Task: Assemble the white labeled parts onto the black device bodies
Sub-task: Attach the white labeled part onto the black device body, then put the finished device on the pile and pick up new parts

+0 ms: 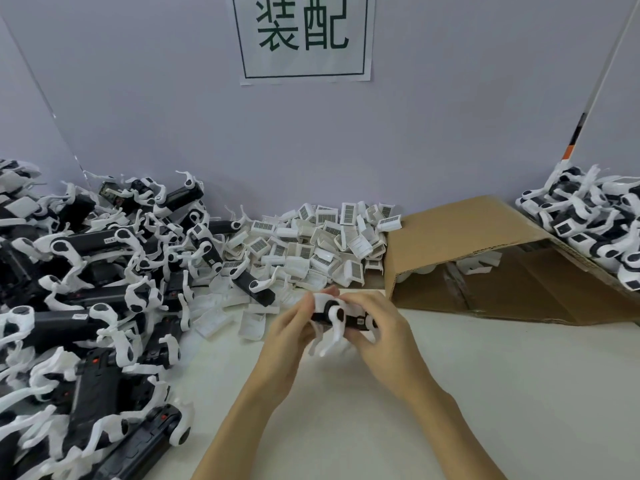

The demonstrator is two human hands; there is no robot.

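Observation:
Above the middle of the table, both my hands hold one black device body (349, 320) with white legs hanging below it. My left hand (287, 336) grips its left end, where a white part (322, 301) sits against the body. My right hand (375, 329) curls around the right end and the top. A heap of white labeled parts (311, 244) with barcode stickers lies against the wall behind my hands. Many black device bodies (86, 306) with white legs are piled on the left.
A brown cardboard box (485, 258) lies on its side at the right, open toward me. More black and white devices (595, 223) are stacked on top of it. A paper sign (303, 36) hangs on the grey wall. The white table (346, 410) lies under my forearms.

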